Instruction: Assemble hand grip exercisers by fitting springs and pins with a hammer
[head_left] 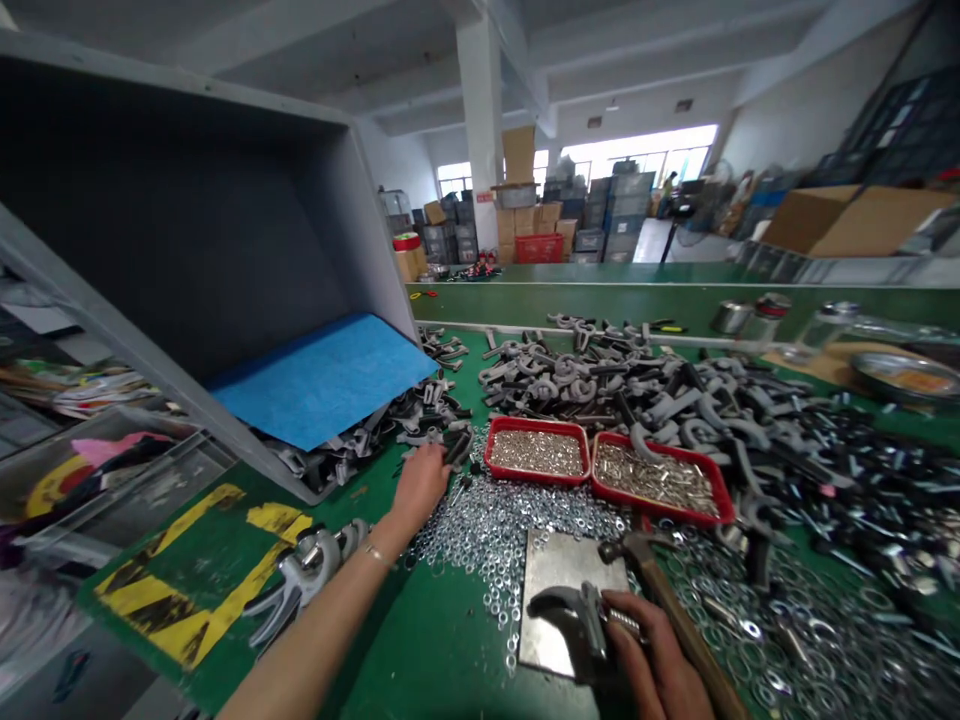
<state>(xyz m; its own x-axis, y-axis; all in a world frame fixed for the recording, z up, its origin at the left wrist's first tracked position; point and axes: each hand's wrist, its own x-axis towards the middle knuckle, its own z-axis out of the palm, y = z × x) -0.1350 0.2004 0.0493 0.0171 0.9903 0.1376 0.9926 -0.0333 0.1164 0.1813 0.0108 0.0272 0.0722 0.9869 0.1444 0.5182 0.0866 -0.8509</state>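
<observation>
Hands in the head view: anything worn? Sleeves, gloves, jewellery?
Both are bare, no gloves. The left hand has a bare forearm with no sleeve in view and a thin, pale bracelet at the wrist. The right hand shows only fingers and knuckles at the frame's bottom edge; its wrist is out of view.

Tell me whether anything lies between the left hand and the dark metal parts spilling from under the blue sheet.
Nothing visible does. The left hand already rests at the edge of the dark metal parts, fingertips among them. Loose washers lie beside the hand, not in its way.
</observation>
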